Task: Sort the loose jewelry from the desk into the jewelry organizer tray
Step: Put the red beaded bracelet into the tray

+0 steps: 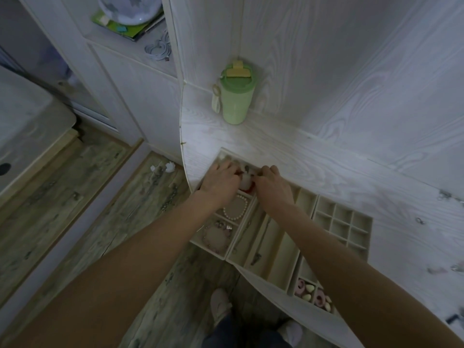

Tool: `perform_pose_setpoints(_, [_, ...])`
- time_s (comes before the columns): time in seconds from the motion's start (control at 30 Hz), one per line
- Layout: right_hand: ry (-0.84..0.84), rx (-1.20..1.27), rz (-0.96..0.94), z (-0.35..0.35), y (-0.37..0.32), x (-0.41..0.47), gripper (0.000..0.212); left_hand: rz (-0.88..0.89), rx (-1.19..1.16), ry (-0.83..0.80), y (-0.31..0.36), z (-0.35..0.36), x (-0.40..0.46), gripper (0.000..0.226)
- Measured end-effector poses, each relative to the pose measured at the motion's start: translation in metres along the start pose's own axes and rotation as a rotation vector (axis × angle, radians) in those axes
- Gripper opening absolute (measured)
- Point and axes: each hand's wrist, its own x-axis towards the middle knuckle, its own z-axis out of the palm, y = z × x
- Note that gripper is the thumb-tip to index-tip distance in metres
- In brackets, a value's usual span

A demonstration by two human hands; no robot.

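Note:
A cream jewelry organizer tray (317, 205) with several compartments lies on the white desk (339, 172), partly over its curved edge. My left hand (219, 180) and my right hand (272, 185) meet over a far-left compartment, fingers curled at a small white and red piece (246, 184) between them. What each hand grips is hidden by the fingers. A pearl bracelet (236, 208) lies in the compartment below, a pink bead bracelet (217, 236) nearer me. Pink and cream earrings (310, 291) fill near compartments.
A green lidded cup (234, 96) stands in the desk's far corner. Small loose jewelry pieces (447, 197) lie at the desk's right edge. A cabinet with coiled cables (158, 47) stands to the left. Wood floor and my feet show below.

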Motion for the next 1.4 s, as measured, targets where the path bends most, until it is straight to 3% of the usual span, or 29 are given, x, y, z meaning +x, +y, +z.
perform_pose_setpoints(0.33, [-0.005,-0.087,-0.079,-0.006,0.003,-0.005,0.030,-0.005,-0.112,0.034,-0.003,-0.003,0.003,0.039])
perform_pose_setpoints(0.5, [-0.015,-0.056,-0.106,-0.007,0.007,-0.005,0.038,0.188,-0.012,0.169,-0.008,-0.014,-0.005,0.034])
perform_pose_setpoints(0.57, [-0.025,-0.041,-0.105,-0.006,0.007,-0.006,0.038,0.243,0.043,0.100,-0.010,-0.013,-0.006,0.034])
perform_pose_setpoints(0.67, [-0.033,-0.039,-0.099,-0.005,0.007,-0.008,0.038,0.188,0.062,-0.027,-0.013,-0.007,-0.004,0.040])
perform_pose_setpoints(1.03, [-0.049,-0.004,-0.064,0.000,0.003,-0.008,0.040,0.090,-0.107,-0.061,-0.010,-0.008,-0.005,0.052])
perform_pose_setpoints(1.4, [-0.056,0.050,-0.019,0.002,0.000,-0.010,0.039,0.047,-0.119,-0.085,-0.006,-0.015,-0.004,0.046])
